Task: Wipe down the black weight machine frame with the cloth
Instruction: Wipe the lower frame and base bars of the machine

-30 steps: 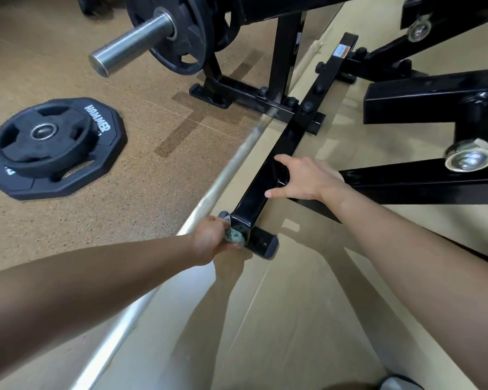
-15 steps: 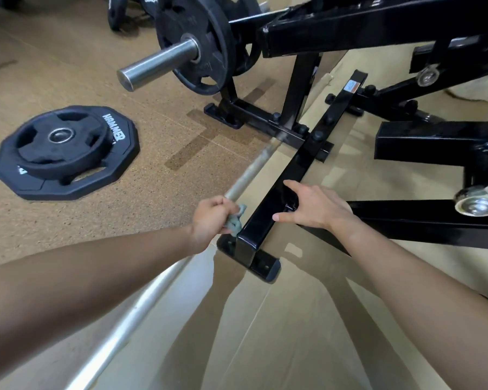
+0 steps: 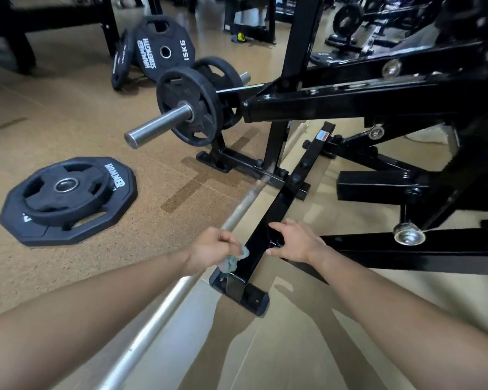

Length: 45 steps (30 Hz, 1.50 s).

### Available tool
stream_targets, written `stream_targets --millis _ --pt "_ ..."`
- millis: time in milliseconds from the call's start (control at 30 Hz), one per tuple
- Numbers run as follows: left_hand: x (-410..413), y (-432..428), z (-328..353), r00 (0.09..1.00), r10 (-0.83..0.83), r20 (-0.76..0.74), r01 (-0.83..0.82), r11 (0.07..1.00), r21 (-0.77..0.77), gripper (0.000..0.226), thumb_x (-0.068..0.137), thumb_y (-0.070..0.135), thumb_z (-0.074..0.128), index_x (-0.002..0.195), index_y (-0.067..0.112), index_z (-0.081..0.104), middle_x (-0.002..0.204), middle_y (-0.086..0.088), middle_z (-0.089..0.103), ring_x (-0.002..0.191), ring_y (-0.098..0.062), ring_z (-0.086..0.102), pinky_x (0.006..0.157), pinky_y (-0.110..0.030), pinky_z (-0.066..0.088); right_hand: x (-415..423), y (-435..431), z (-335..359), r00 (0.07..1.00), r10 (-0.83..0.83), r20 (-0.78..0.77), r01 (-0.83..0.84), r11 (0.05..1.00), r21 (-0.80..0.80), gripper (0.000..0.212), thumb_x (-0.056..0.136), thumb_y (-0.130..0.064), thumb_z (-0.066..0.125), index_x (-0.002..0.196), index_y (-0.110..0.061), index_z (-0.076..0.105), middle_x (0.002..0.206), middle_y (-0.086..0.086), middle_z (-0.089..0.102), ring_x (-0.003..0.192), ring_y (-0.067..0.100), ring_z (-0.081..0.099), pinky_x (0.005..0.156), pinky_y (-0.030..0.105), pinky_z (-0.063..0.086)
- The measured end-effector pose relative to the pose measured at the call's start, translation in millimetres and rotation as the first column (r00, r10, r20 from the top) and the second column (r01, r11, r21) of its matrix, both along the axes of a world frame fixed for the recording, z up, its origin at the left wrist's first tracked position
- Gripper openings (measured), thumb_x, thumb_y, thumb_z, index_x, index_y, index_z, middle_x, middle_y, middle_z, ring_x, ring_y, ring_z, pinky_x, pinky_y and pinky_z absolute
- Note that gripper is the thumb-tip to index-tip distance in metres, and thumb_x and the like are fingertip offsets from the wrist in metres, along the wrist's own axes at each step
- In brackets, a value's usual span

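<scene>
Left grip (image 3: 211, 250) is curled tight round the cloth (image 3: 233, 260), which is bunched into a small greyish wad. It's pressed against the left face of the low bar (image 3: 282, 204), the part of the frame (image 3: 378, 99) that runs along the floor, diagonally away from me. The wad sits just above the foot (image 3: 242, 294) at the near end of that bar.

Right grip (image 3: 293, 243) isn't clamping anything. The fingers lie fairly straight across the top of the bar, just past the cloth, with the thumb on the near right edge.

Room-wise, the left side of the bar is decent. There's a narrow bit of smooth floor, then the metal strip (image 3: 152, 325) running almost parallel to the bar. Past that is open cork floor (image 3: 82, 277) until the plate (image 3: 68, 198) lying flat, well apart from my hands.

The right side is tighter, since a beam (image 3: 406, 249) comes in from the right and meets the bar under my right wrist.

Further up, the bar top has bolt heads, then a cross piece and an upright where it joins the rest. The steel sleeve (image 3: 158, 126) with a loaded plate sticks out over the cork, higher up and well ahead of the cloth.
</scene>
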<state>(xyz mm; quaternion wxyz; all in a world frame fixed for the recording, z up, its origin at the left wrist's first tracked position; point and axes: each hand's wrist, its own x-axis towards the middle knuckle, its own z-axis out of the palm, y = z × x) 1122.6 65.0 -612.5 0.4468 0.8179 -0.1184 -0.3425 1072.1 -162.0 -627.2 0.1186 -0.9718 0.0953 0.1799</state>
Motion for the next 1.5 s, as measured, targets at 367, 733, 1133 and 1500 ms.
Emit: stream_targets --millis 367,733,1133,1500 --pt "-14 -42 118 0.982 0.174 -0.068 -0.186 0.878 -0.440 0.008 0.100 0.009 0.059 0.102 0.002 0.062 0.115 -0.023 0.069 0.097 -0.032 0.074 0.074 -0.032 0.062 -20 35 138 0.887 -0.449 0.108 0.097 0.409 0.907 0.038 0.087 0.006 0.071 0.119 -0.013 0.070 0.115 0.012 0.069 0.098 0.019 0.070 0.074 0.029 0.061" --pt "-33 -102 245 0.996 0.014 -0.084 -0.078 0.546 -0.834 0.012 0.097 0.008 0.062 0.104 0.007 0.071 0.104 -0.015 0.074 0.092 -0.024 0.071 0.073 -0.031 0.059 -76 5 275 0.388 -0.414 0.824 -0.086 0.873 0.480 0.015 0.087 -0.007 0.075 0.091 -0.017 0.064 0.090 -0.007 0.067 0.085 0.015 0.066 0.073 0.044 0.057" --pt "-108 -177 278 0.912 0.225 0.343 0.170 0.554 -0.815 0.012 0.089 0.010 0.075 0.093 0.021 0.075 0.095 0.002 0.075 0.087 -0.013 0.070 0.079 -0.030 0.057 -149 -42 288 -0.067 -0.341 0.938 0.095 0.933 0.347 0.017 0.080 0.009 0.074 0.089 -0.003 0.067 0.093 -0.003 0.064 0.087 0.010 0.061 0.071 0.030 0.052" --pt "-103 -174 288 0.932 0.090 0.351 0.237 0.581 -0.778 0.028 0.094 0.015 0.071 0.116 0.032 0.065 0.116 0.009 0.070 0.109 -0.013 0.067 0.092 -0.033 0.054 -150 -48 299 -0.088 -0.715 0.694 -0.059 0.699 0.713 0.021 0.086 0.005 0.067 0.096 -0.014 0.068 0.096 0.009 0.068 0.090 0.022 0.066 0.075 0.024 0.053"
